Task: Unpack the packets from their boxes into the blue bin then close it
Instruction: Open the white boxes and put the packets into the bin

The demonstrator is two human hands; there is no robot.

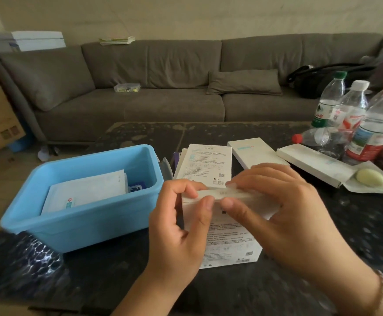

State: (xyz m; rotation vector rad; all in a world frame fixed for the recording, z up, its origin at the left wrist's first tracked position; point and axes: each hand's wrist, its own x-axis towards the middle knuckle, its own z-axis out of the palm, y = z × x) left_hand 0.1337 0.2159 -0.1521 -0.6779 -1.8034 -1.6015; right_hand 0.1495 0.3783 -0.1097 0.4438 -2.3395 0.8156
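Both hands [231, 215] grip white box [229, 238], print unreadable.

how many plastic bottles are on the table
4, all at the table's far right: green-capped bottle, white-capped bottle and red-capped bottle stand upright; a crushed clear bottle with a red cap lies on its side before them. More may sit beyond the frame edge.
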